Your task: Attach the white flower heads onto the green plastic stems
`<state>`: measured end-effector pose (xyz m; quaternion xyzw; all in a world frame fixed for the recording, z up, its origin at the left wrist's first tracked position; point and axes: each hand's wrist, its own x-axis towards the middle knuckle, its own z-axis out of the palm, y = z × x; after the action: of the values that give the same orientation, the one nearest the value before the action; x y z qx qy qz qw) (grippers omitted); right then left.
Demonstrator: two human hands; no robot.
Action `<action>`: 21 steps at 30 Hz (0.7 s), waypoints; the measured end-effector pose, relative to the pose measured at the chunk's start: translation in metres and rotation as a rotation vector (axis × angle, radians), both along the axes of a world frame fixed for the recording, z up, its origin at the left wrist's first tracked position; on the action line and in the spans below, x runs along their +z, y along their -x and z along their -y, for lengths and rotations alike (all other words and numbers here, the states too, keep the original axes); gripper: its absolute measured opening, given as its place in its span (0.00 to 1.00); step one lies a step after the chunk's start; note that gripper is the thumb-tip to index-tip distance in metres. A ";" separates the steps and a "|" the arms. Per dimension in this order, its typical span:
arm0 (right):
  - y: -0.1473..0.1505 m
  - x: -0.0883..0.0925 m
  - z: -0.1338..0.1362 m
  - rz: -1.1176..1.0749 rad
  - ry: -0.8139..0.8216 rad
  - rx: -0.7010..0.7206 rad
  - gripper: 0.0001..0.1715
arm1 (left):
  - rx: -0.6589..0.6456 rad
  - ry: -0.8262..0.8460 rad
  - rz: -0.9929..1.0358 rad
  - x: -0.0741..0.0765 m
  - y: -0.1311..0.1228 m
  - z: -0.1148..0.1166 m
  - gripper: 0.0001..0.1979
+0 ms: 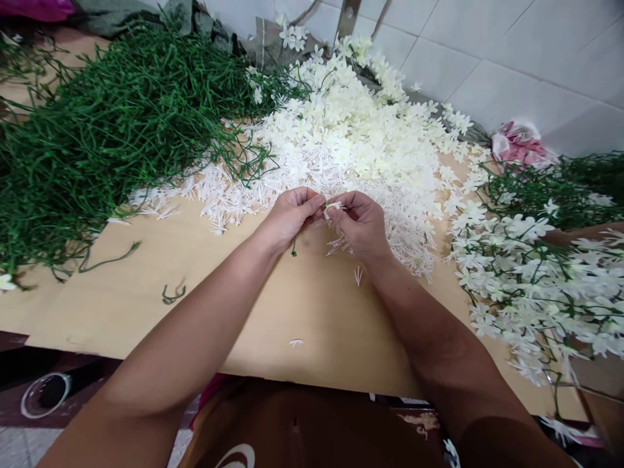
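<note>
My left hand (pixel 295 214) and my right hand (pixel 359 221) meet over the middle of the brown board, fingertips nearly touching. The left fingers are pinched on a thin green artificial stem (pixel 294 247), whose lower end hangs below the palm. Between the right thumb and fingers sits a small white artificial flower (pixel 333 207), its base against the stem's green tip. Just beyond the hands spreads a heap of white stamen pieces (pixel 312 162), and behind it a pile of pale cream flower heads (pixel 361 117). How far the stem goes into the flower is hidden by my fingers.
A large pile of green stems (pixel 127 104) covers the left side. Finished-looking white flowers on stems (pixel 531 273) lie at the right edge. Loose bits, such as a curled green stem (pixel 173 294), lie on the board (pixel 273 312). A tiled wall (pixel 517 58) stands behind.
</note>
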<state>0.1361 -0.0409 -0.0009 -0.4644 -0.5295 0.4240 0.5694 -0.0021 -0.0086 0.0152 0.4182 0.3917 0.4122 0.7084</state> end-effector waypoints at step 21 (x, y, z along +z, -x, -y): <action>0.008 0.000 0.003 0.036 -0.016 -0.088 0.21 | 0.086 -0.026 -0.015 -0.004 -0.006 0.001 0.12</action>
<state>0.1279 -0.0434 -0.0013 -0.4903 -0.5220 0.3857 0.5817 0.0043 -0.0100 0.0113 0.4134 0.4093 0.4442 0.6814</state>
